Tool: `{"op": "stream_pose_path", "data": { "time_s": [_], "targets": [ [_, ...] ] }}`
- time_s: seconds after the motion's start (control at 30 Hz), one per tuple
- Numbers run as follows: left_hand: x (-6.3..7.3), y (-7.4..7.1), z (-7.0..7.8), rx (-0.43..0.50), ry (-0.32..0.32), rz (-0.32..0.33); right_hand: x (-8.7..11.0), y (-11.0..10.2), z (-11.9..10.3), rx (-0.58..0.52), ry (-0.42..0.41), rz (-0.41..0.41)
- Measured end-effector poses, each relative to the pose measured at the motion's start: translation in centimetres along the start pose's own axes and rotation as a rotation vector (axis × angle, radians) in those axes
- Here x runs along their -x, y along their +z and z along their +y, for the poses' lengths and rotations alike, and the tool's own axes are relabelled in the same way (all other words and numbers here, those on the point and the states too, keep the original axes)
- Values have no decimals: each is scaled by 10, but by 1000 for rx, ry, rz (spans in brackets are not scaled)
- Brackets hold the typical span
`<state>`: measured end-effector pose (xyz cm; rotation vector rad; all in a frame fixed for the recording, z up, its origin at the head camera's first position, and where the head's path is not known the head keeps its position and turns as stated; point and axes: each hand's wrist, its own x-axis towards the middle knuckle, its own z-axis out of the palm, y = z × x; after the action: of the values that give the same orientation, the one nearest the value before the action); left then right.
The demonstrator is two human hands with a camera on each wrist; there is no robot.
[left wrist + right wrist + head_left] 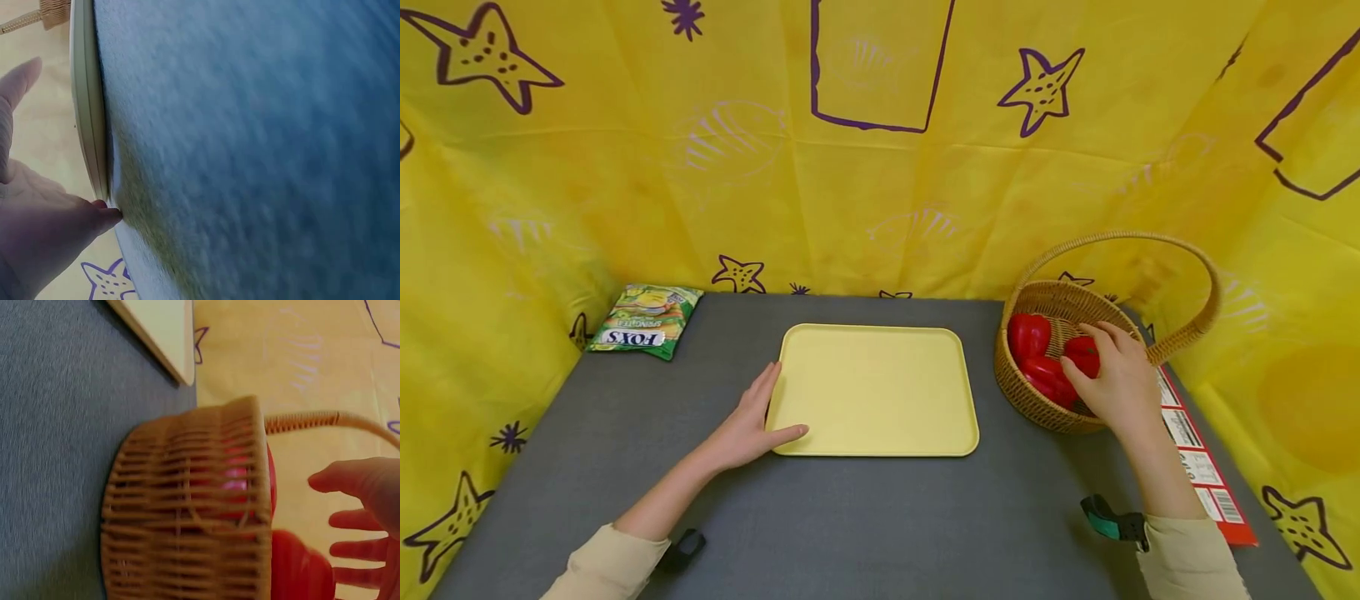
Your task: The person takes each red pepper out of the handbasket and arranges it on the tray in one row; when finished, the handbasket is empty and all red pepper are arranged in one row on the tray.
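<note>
A pale yellow tray (872,392) lies flat on the grey table. My left hand (748,429) rests at its left edge, thumb over the near left corner; the left wrist view shows the fingertips right at the tray's side. To the right stands a wicker basket (1018,392) holding several red bell peppers (1030,335). My right hand (1120,383) hovers over its right side with fingers spread, closest to one bell pepper (1081,354), partly hidden by the hand. In the right wrist view a gap shows between the fingers and the pepper (300,572).
A green Fox's packet (647,321) lies at the table's back left. A flat red-and-white package (1202,467) lies right of the basket, partly under the right arm. The tall basket handle (1120,237) arches up behind the right hand. Yellow patterned cloth (880,192) surrounds the table.
</note>
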<state>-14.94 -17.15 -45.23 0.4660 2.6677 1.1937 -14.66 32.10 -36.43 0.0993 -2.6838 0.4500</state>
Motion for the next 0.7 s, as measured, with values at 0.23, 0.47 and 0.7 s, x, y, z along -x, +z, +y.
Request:
{"op": "stream_pose_path", "data": {
  "time_s": [0.23, 0.47, 0.7],
  "targets": [
    [4, -3, -9, -7, 4, -74, 6, -7, 18, 16, 61, -97],
    [5, -5, -15, 23, 35, -133, 10, -14, 23, 57, 117, -167],
    [5, -4, -19, 17, 71, -153, 13, -16, 27, 75, 125, -211]
  ]
}}
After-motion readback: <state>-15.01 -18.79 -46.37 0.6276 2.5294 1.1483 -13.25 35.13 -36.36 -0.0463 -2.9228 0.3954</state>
